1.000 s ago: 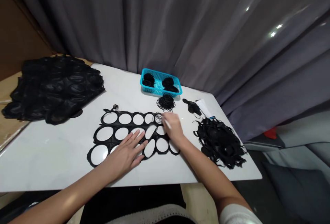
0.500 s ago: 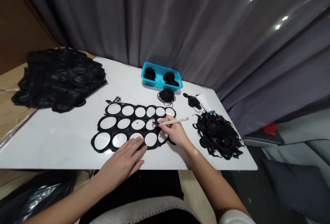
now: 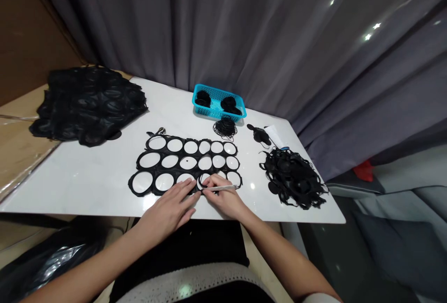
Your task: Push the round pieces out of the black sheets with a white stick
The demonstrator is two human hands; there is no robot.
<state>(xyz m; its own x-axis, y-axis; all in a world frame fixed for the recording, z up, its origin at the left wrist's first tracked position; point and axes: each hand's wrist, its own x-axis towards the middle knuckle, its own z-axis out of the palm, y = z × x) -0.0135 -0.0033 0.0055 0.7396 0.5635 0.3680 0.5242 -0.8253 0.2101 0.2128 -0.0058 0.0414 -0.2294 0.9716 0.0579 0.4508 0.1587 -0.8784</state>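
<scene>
A black sheet [image 3: 179, 172] with rows of large round holes lies flat on the white table [image 3: 101, 177]. My left hand [image 3: 171, 206] rests with its fingers stretched out over the sheet's near edge, partly covering a hole. Beside it, my right hand [image 3: 223, 197] is closed around a slim white pen-shaped tool [image 3: 226, 187]. The tool's tip end is at a hole in the front row, where a curved black strip [image 3: 200, 183] shows. Fingers hide the exact tip, so I cannot tell the tool's kind.
A blue basket [image 3: 219, 90] with black bundles stands at the back, a black coil [image 3: 225, 127] before it. Right of the sheet lies a heap of black scraps and strips [image 3: 295, 177]. Stacked black sheets [image 3: 91, 103] lie at the left. A grey curtain [image 3: 216, 23] hangs behind.
My right hand has moved nearer with the tool, from a middle-row hole to one in the front row. My left hand stays on the sheet's near edge. The view has shifted slightly.
</scene>
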